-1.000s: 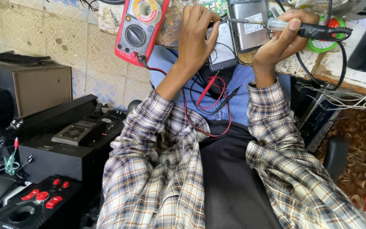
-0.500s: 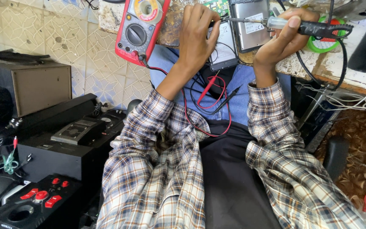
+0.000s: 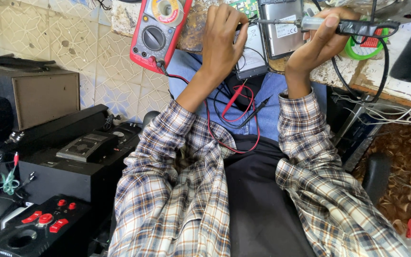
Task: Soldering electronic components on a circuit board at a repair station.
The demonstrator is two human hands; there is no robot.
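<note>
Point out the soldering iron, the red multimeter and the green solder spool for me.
soldering iron (image 3: 357, 27), head view, on its black handle in the right hand.
red multimeter (image 3: 154, 38), head view, on its round dial.
green solder spool (image 3: 365, 47), head view, on its rim below the handle.

The multimeter (image 3: 157, 33) is red with a dark grey face and a black dial. Red and black probe leads (image 3: 236, 102) loop over blue cloth. The shirt sleeves (image 3: 177, 190) are plaid in white, grey, navy and tan. The soldering iron (image 3: 353, 26) has a black handle. The solder spool (image 3: 369, 45) is green. The floor tiles (image 3: 72, 38) are cream with a faint geometric pattern. The black speaker box (image 3: 29, 233) carries red buttons.
</note>
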